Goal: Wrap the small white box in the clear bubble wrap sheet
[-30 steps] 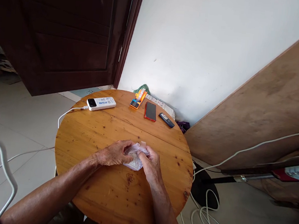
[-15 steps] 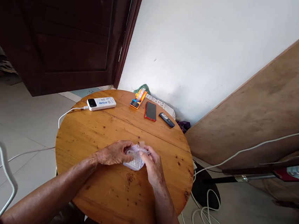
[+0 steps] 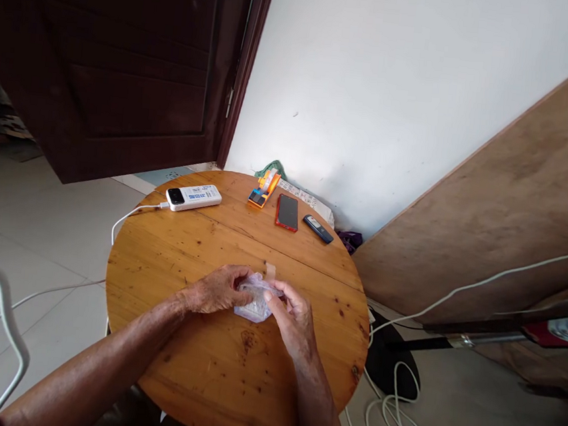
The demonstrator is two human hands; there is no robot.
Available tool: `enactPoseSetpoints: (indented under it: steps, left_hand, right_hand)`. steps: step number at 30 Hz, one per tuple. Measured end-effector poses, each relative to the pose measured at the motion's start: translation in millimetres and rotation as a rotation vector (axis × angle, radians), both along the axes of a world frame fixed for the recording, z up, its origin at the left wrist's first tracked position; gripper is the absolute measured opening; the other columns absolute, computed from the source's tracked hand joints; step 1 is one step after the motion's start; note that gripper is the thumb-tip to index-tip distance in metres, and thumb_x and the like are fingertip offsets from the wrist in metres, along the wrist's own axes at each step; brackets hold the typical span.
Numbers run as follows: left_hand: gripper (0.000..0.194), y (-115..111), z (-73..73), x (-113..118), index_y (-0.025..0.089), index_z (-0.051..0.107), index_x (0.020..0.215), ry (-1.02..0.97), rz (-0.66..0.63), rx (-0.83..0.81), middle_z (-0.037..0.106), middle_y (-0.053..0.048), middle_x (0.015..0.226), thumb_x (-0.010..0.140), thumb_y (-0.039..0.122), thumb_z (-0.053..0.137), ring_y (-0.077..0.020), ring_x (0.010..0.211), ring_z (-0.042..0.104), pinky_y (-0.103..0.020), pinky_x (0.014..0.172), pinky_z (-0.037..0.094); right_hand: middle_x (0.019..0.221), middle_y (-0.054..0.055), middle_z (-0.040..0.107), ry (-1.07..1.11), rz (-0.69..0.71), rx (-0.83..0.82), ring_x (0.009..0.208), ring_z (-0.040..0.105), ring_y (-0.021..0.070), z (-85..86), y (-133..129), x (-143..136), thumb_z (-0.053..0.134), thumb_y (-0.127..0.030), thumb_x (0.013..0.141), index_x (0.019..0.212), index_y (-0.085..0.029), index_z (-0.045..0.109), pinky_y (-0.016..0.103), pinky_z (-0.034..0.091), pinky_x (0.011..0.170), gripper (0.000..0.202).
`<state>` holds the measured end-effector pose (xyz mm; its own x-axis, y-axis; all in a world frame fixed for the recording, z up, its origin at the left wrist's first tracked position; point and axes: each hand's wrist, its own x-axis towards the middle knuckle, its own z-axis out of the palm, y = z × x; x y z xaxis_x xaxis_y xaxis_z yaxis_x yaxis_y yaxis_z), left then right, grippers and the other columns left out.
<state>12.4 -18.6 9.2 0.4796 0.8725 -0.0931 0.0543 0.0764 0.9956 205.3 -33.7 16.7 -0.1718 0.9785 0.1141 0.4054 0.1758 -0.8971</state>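
A small clear plastic-wrapped packet (image 3: 255,304) is between my hands, over the middle of the round wooden table (image 3: 185,244). My left hand (image 3: 221,290) grips its left side, thumb on top and fingers around the far edge. On the right side, my right hand (image 3: 294,314) pinches the wrap with thumb and fingers. A short strip of tape (image 3: 270,271) sticks up from the packet's far edge. What lies inside the wrap is too blurred to name.
Along the table's far side are a white power bank (image 3: 195,198) with a cable, an orange tape dispenser (image 3: 265,188), a red-edged phone (image 3: 287,212) and a dark handheld device (image 3: 317,229). Cables (image 3: 395,411) coil on the floor at right.
The fingers of my right hand have shifted slightly on the packet, and more of the tape strip shows at its far edge. My left hand has hardly moved.
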Motion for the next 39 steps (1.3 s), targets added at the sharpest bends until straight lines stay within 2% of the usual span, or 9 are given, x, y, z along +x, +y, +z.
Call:
enactPoseSetpoints:
  steps: [5, 10, 14, 17, 22, 25, 28, 35, 39]
  left_hand:
    - [0.027, 0.1, 1.7, -0.3, 0.014, 0.062, 0.094, -0.028, 0.025, -0.032, 0.058, 0.002, 0.078, 0.069, 0.025, 0.061, -0.0116, 0.07, 0.049, -0.022, 0.063, 0.038]
    - [0.025, 1.8, -2.1, 0.1, 0.015, 0.062, 0.092, -0.01, 0.073, -0.018, 0.057, 0.004, 0.075, 0.067, 0.019, 0.057, -0.0108, 0.068, 0.049, -0.022, 0.061, 0.037]
    - [0.022, 2.6, -4.9, -2.3, 0.015, 0.063, 0.09, 0.048, 0.081, 0.058, 0.058, 0.003, 0.076, 0.069, 0.017, 0.056, -0.0108, 0.068, 0.049, -0.022, 0.061, 0.038]
    - [0.024, 0.9, 0.4, -5.1, 0.016, 0.064, 0.094, 0.105, 0.068, 0.085, 0.06, 0.003, 0.077, 0.071, 0.018, 0.057, -0.0113, 0.068, 0.05, -0.022, 0.062, 0.039]
    - [0.033, -3.5, 12.4, -8.0, 0.018, 0.065, 0.107, 0.094, -0.005, 0.067, 0.066, 0.001, 0.087, 0.075, 0.026, 0.065, -0.0142, 0.076, 0.056, -0.023, 0.068, 0.042]
    - [0.033, -3.6, 11.9, -8.2, 0.018, 0.067, 0.109, 0.042, -0.044, 0.027, 0.068, -0.001, 0.092, 0.078, 0.031, 0.064, -0.0156, 0.081, 0.058, -0.024, 0.071, 0.044]
    - [0.033, -2.6, 9.5, -8.0, 0.018, 0.068, 0.108, 0.083, -0.031, 0.007, 0.069, -0.002, 0.093, 0.08, 0.035, 0.063, -0.0165, 0.082, 0.06, -0.024, 0.07, 0.044]
    - [0.037, -2.1, 8.1, -4.2, 0.016, 0.067, 0.11, 0.056, 0.033, -0.008, 0.07, -0.004, 0.096, 0.077, 0.032, 0.065, -0.0166, 0.082, 0.06, -0.025, 0.07, 0.045]
    - [0.038, -0.4, -0.3, -1.4, 0.015, 0.066, 0.112, 0.012, 0.046, 0.001, 0.069, -0.004, 0.096, 0.077, 0.031, 0.064, -0.0165, 0.081, 0.059, -0.026, 0.071, 0.045]
  right_hand:
    - [0.115, 0.007, 0.07, -0.064, 0.132, 0.031, 0.103, 0.064, 0.0252, 7.3, -3.2, 5.9, 0.065, -0.036, 0.082, 0.114, -0.021, 0.066, 0.035, 0.049, 0.091, 0.035]
    - [0.13, 0.007, 0.062, -0.176, 0.256, 0.097, 0.119, 0.058, 0.0275, 3.6, -4.7, 14.2, 0.074, -0.028, 0.074, 0.126, -0.025, 0.058, 0.041, 0.045, 0.103, 0.054]
    - [0.129, 0.008, 0.062, -0.286, 0.215, 0.184, 0.121, 0.056, 0.0279, -2.8, -5.5, 10.5, 0.072, -0.019, 0.073, 0.122, -0.026, 0.06, 0.043, 0.043, 0.105, 0.052]
    - [0.123, 0.007, 0.066, -0.283, 0.152, 0.216, 0.115, 0.06, 0.0272, -4.0, -4.8, 5.8, 0.069, -0.02, 0.075, 0.118, -0.026, 0.064, 0.041, 0.046, 0.102, 0.043]
    - [0.122, 0.007, 0.068, -0.176, 0.115, 0.092, 0.115, 0.061, 0.027, 0.8, -2.8, 4.8, 0.07, -0.026, 0.077, 0.117, -0.024, 0.067, 0.04, 0.047, 0.1, 0.04]
    - [0.123, 0.007, 0.069, -0.068, 0.139, -0.057, 0.114, 0.063, 0.0257, 3.5, -3.1, 5.3, 0.066, -0.028, 0.082, 0.121, -0.023, 0.066, 0.038, 0.049, 0.097, 0.04]
    - [0.118, 0.007, 0.071, -0.015, 0.145, -0.165, 0.106, 0.066, 0.0253, 3.9, -3.3, 4.4, 0.063, -0.031, 0.084, 0.122, -0.021, 0.066, 0.036, 0.052, 0.09, 0.039]
    - [0.119, 0.006, 0.07, 0.037, 0.126, -0.191, 0.102, 0.067, 0.0241, 1.3, -1.6, -0.6, 0.061, -0.033, 0.085, 0.123, -0.022, 0.065, 0.033, 0.053, 0.085, 0.04]
    - [0.108, 0.007, 0.074, -0.018, 0.071, -0.183, 0.093, 0.068, 0.0242, 0.3, -1.7, -3.1, 0.058, -0.037, 0.085, 0.118, -0.019, 0.067, 0.033, 0.053, 0.078, 0.038]
